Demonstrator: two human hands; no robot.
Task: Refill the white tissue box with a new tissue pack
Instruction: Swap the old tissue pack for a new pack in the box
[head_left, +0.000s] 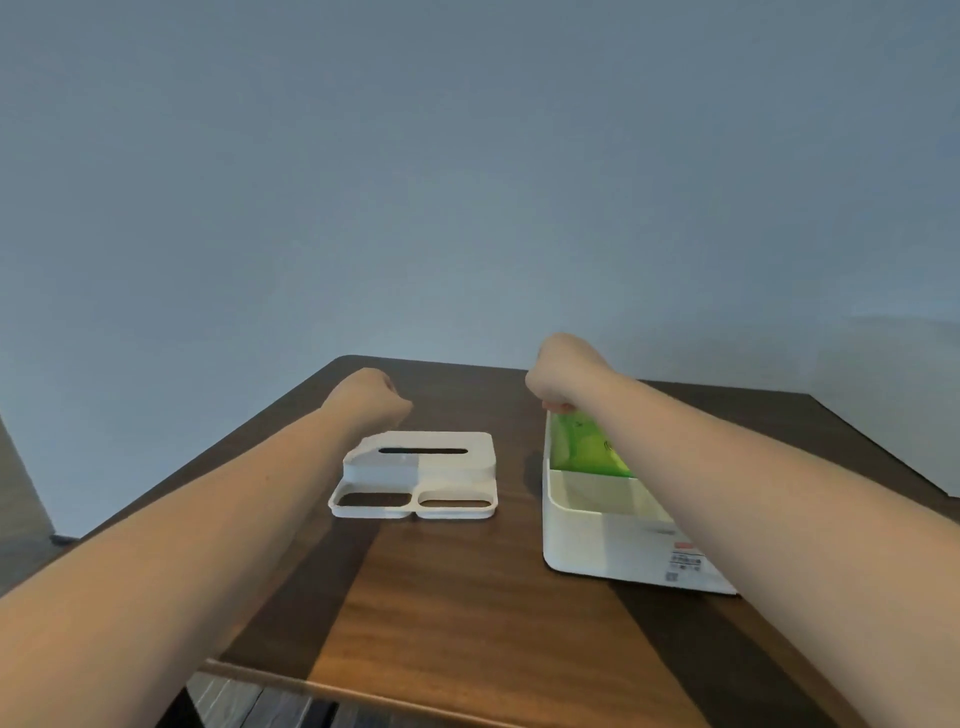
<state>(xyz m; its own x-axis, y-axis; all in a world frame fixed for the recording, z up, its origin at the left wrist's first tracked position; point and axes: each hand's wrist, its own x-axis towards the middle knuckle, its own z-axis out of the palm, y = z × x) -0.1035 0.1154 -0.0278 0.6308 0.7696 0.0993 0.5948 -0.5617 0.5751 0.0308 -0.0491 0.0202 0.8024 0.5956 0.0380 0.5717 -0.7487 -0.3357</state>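
Observation:
The white tissue box's base (597, 540) stands open on the right of the dark wooden table (457, 597). A green tissue pack (582, 449) lies in its far half, partly hidden by my right forearm. My right hand (563, 371) is over the pack's far end, fingers curled down onto it. The white lid (421, 470), with a dark slot and two oval openings, lies flat to the left of the base. My left hand (371, 397) is a closed fist just behind the lid's far left corner, holding nothing that I can see.
A plain grey-blue wall rises behind the table. The table's near edge (332, 688) runs across the bottom, with floor showing below it at the left. A label with a barcode (683, 564) is on the base's near wall.

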